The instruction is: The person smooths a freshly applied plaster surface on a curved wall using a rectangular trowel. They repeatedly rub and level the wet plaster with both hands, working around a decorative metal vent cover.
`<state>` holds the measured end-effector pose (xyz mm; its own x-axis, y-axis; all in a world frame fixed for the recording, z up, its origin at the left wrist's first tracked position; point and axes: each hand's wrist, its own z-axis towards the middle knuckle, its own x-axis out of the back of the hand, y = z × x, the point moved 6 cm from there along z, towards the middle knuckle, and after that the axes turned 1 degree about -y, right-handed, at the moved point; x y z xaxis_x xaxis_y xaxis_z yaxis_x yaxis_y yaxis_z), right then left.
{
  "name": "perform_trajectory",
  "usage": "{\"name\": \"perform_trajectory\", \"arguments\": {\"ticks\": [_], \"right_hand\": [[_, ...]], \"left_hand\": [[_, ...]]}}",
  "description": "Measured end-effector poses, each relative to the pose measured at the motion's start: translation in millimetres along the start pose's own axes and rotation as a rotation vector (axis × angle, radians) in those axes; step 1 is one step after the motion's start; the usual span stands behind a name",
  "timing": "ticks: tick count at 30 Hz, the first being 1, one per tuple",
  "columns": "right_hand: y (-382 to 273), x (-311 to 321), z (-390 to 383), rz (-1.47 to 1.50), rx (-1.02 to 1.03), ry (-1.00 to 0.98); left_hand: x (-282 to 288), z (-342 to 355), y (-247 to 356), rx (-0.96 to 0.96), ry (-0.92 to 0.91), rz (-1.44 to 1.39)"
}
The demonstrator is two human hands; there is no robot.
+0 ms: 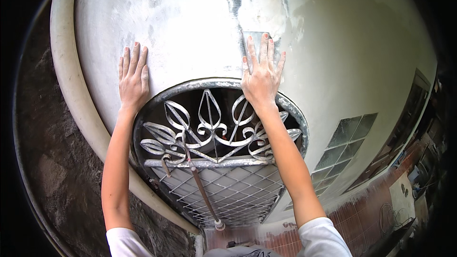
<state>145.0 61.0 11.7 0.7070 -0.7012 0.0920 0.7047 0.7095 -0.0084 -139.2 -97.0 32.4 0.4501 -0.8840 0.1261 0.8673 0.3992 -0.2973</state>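
My left hand (134, 75) lies flat on the white plastered wall (185, 24), fingers slightly apart. My right hand (262, 74), dusted white, presses a grey flat rectangular tool (257, 36) against the wall, its fingers spread over it, beside a dark vertical streak. Both hands are at about the height of the top of an arched opening (204, 83). In the arch is a scrolled metal grille (215, 133) with flaking pale paint, above a diamond lattice (228, 188).
A pale curved pipe (63, 66) runs down at left along a rough dark wall (52, 171). A brown rod (202, 192) hangs before the lattice. At right are a glass-block panel (345, 143), a dark window (395, 138), red floor tiles (352, 221) and assorted clutter (419, 176).
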Motion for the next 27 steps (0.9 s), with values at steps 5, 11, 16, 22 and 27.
{"name": "perform_trajectory", "arguments": {"ticks": [5,11,16,22,27], "right_hand": [[10,-1,16,0.055,0.011,0.004],[3,0,-1,-0.011,0.027,0.041],[2,3,-17,0.085,0.021,0.051],[15,-1,1,0.022,0.038,0.087],[15,-7,-13,-0.080,0.027,-0.006]], "left_hand": [[-3,-4,-3,-0.021,0.069,-0.072],[-8,-6,-7,0.003,0.158,-0.144],[-6,-7,-7,-0.012,0.166,-0.149],[-6,-7,-7,-0.011,0.179,-0.174],[-10,-12,-3,0.031,0.191,-0.150]]}}
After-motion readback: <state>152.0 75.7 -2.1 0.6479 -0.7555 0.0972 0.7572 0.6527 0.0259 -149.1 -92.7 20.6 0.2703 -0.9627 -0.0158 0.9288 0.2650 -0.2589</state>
